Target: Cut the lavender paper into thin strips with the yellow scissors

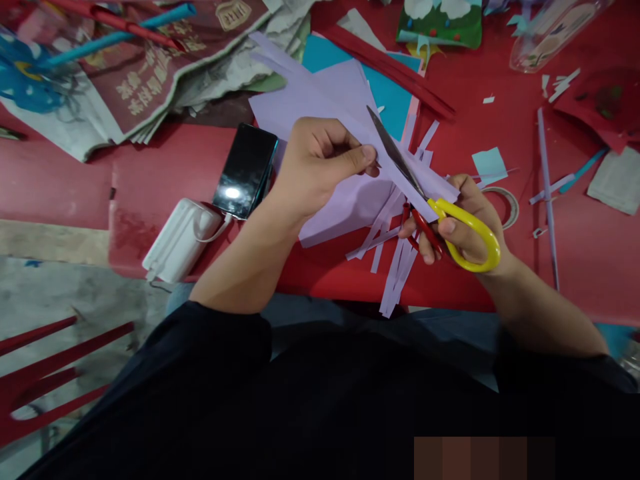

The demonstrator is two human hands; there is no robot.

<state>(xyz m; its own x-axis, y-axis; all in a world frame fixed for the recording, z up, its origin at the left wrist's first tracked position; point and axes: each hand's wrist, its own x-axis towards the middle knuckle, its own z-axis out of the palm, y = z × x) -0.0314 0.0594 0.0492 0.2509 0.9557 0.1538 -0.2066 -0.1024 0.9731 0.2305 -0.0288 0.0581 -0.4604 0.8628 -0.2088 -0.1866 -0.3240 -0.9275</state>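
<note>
Right hand: grasping scissors, fingers wrapped at the smooth yellow loop; a red handle part shows beneath. The slim metal blade slants up-left across lilac paper, flat and straight-edged. Left hand: thumb and forefinger pinched together at that paper, just left of the blade; the exact contact is partly hidden.

Under and beyond the left hand: lilac sheet, matte, with a crisp lower corner. Below and left of the right hand: narrow lilac strips, crossing loosely, a few overhanging the near edge of the desk.

Left of the left hand: glossy black phone; farther out, rounded white power bank, cable looped between them. Red surface extends outward past the phone, giving lateral room. Just beyond the right hand: ring-shaped tape roll, then pale blue paper piece.

Farthest ahead of the hands: flat blue sheet, long red strips lying across it, and crumpled, layered newspaper ahead-left.
</note>
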